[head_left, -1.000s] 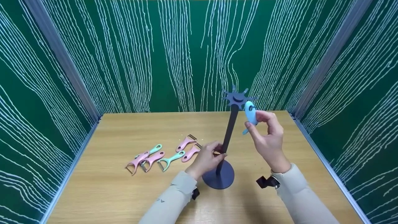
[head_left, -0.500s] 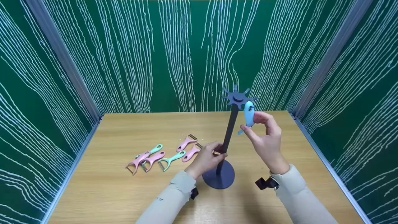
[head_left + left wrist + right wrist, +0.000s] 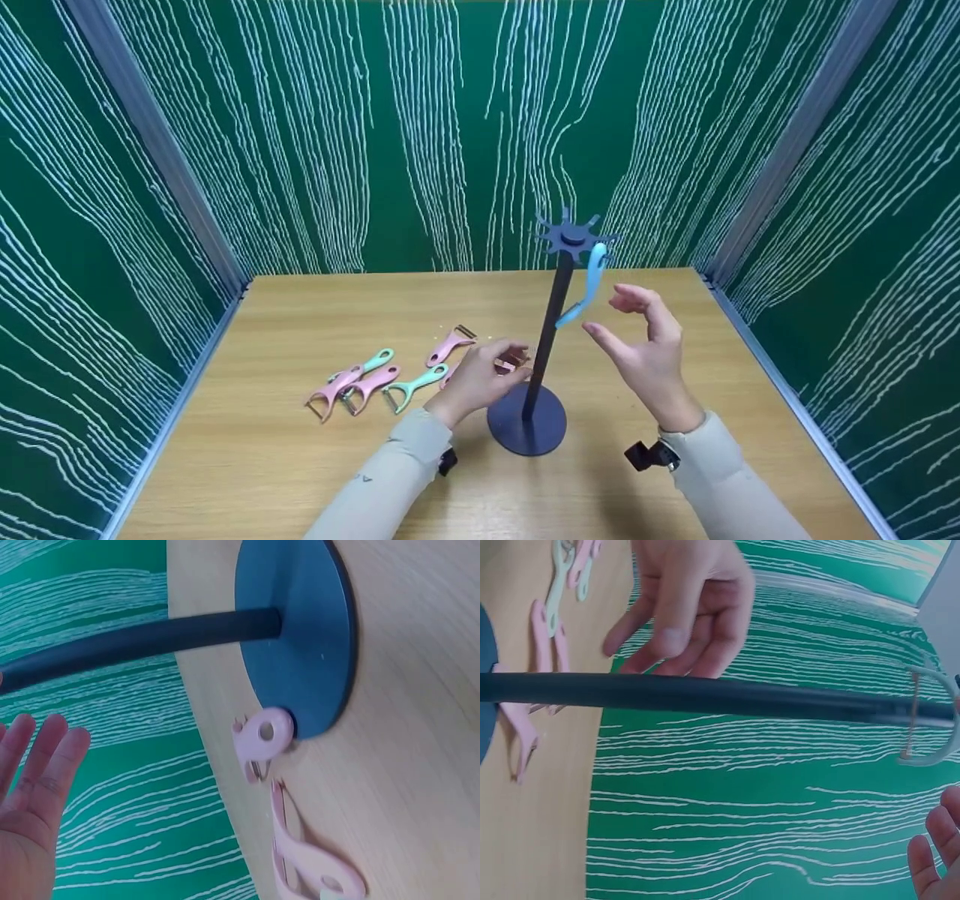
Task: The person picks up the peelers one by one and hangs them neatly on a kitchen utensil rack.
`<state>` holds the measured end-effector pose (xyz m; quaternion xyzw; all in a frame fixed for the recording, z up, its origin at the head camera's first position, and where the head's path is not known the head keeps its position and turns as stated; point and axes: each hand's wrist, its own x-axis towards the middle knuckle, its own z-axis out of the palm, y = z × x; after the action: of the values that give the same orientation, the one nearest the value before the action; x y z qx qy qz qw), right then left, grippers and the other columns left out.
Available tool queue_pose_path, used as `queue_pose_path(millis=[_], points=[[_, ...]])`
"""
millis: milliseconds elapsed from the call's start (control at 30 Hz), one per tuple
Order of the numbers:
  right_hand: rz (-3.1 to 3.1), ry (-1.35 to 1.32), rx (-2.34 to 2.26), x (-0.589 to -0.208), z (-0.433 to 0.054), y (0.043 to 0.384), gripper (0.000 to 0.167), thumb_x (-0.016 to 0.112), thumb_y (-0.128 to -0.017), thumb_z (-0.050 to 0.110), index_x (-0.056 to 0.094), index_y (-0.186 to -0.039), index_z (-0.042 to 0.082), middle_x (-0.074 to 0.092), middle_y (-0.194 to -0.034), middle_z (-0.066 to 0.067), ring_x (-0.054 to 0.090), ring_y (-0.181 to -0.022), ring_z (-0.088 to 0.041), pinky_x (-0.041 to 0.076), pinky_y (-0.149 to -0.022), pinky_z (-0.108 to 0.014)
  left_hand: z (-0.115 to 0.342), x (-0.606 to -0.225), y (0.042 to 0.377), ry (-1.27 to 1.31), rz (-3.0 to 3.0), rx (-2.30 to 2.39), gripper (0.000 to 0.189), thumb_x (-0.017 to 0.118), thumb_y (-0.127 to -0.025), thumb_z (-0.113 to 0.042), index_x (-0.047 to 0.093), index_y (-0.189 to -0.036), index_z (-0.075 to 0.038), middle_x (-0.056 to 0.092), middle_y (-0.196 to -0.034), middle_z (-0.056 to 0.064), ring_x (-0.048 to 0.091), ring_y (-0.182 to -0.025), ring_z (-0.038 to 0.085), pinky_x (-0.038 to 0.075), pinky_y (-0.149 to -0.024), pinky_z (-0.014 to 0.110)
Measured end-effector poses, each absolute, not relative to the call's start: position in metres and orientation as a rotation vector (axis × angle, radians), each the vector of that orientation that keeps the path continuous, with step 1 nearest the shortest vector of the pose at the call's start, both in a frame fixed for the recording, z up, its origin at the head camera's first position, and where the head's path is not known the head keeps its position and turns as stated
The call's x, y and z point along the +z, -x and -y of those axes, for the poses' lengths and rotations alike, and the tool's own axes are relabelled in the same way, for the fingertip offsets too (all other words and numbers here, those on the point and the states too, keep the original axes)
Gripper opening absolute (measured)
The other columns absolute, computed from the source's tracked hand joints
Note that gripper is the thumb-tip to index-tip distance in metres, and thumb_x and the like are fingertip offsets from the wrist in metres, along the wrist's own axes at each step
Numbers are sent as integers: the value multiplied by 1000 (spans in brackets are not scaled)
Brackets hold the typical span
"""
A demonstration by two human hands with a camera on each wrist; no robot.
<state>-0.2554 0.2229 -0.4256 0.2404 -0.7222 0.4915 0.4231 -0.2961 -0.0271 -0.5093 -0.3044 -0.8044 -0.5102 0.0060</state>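
Observation:
A light blue peeler (image 3: 593, 279) hangs from one hook of the dark star-shaped rack top (image 3: 574, 235), its blade end slanting against or close to the pole (image 3: 553, 319). Just right of it is my right hand (image 3: 649, 360), thumb and fingers spread apart with nothing between them. In the right wrist view the peeler's blade end (image 3: 928, 759) straddles the pole near my right fingertips (image 3: 922, 859). My left hand (image 3: 480, 379) is left of the pole, fingers loosely bent and holding nothing. In the left wrist view its fingers (image 3: 64, 757) are extended beside the pole.
The stand's round base (image 3: 527, 435) rests on the wooden table (image 3: 300, 480). Left of it lie several pink and mint peelers, among them a pink peeler (image 3: 448, 346) and a mint peeler (image 3: 415, 386). One pink peeler (image 3: 264, 733) lies beside the base. Green patterned walls (image 3: 420, 150) surround the table.
My right hand has let go of the blue peeler, which now hangs turned with its lower end toward the pole. My left hand has released the pole and moved slightly left.

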Motion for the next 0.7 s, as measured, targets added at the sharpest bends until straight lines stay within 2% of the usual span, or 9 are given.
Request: queue_pose_path(millis=[167, 233, 367, 500, 700], points=[[1848, -571, 1206, -439, -227, 256, 62, 93, -71, -14, 67, -127, -9, 75, -112, 2, 68, -106, -4, 52, -100, -17, 38, -508, 297, 962, 2494, -1554, 33, 76, -103, -16, 72, -135, -7, 79, -126, 14, 77, -109, 20, 64, -93, 28], [1867, -565, 1194, -447, -228, 257, 63, 93, -70, -16, 67, -127, -9, 75, -110, -4, 67, -106, -4, 52, -99, -16, 43, -509, 297, 957, 2486, -1540, 31, 76, -103, -14, 73, -132, -5, 79, -123, 15, 77, -107, 22, 65, -92, 29], [1908, -546, 1161, -464, -228, 259, 63, 94, -69, -15, 68, -125, -9, 73, -105, -16, 65, -103, -3, 51, -97, -13, 56, -514, 299, 940, 2483, -1510, 27, 76, -102, -11, 73, -128, -4, 79, -116, 14, 77, -106, 27, 67, -93, 39], [1972, -509, 1160, -480, -227, 259, 61, 96, -71, -10, 68, -125, -7, 74, -104, -17, 65, -100, -8, 50, -95, -12, 66, -517, 300, 949, 2475, -1494, 28, 77, -101, -9, 73, -129, -6, 78, -115, 14, 77, -106, 33, 66, -93, 48], [2093, -463, 1207, -501, -224, 260, 60, 96, -76, -3, 67, -129, -3, 74, -108, -14, 67, -100, -25, 50, -96, -13, 79, -520, 301, 918, 2496, -1439, 28, 80, -100, -12, 75, -127, -10, 76, -115, 9, 77, -105, 29, 67, -92, 37]])
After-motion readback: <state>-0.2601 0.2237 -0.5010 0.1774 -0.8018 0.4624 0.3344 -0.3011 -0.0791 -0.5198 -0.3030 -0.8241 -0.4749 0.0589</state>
